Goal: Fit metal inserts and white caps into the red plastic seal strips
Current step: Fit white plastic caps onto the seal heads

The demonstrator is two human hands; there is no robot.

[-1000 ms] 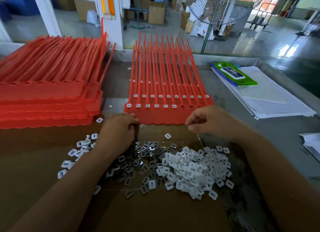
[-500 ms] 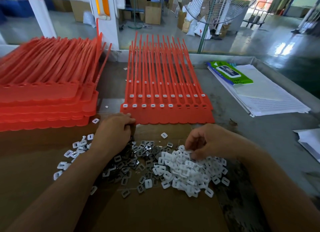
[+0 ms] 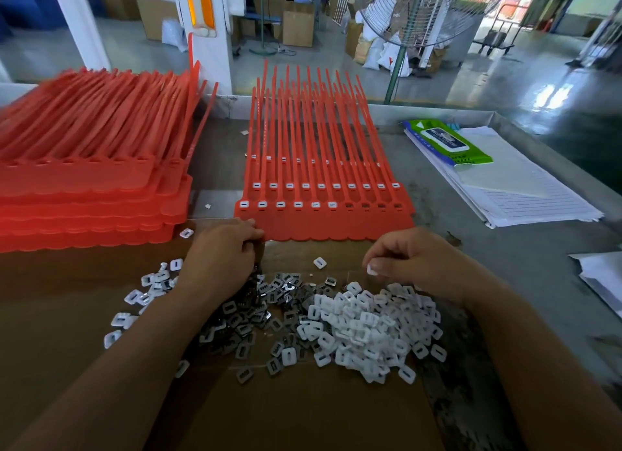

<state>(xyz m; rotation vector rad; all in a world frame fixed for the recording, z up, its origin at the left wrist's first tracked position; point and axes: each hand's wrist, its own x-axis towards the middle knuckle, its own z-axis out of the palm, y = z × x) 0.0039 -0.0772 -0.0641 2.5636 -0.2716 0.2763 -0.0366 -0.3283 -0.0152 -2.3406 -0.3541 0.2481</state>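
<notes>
In the head view, the right hand [image 3: 414, 259] is hovering just above the heap of white caps [image 3: 370, 326], its fingers curling in and pinching a single white cap [image 3: 372, 269] between thumb and fingertip. The left hand [image 3: 222, 255] is resting over the far edge of the pile of metal inserts [image 3: 262, 312], with its knuckles touching the near edge of the red seal strips [image 3: 323, 188]. Its fingers are curling under, and I cannot tell whether they are holding anything. The red seal strips are lying flat mid-worktop [image 3: 505, 255], tails pointing away. In the nearest row, six sockets on the left are showing white caps and the four on the right are showing open. Both piles are sitting on cardboard [image 3: 303, 410]. A taller stack of red strips [image 3: 84, 181] is lying to the left. Papers [image 3: 525, 195] are lying to the right with a green packet [image 3: 447, 141] on them.
</notes>
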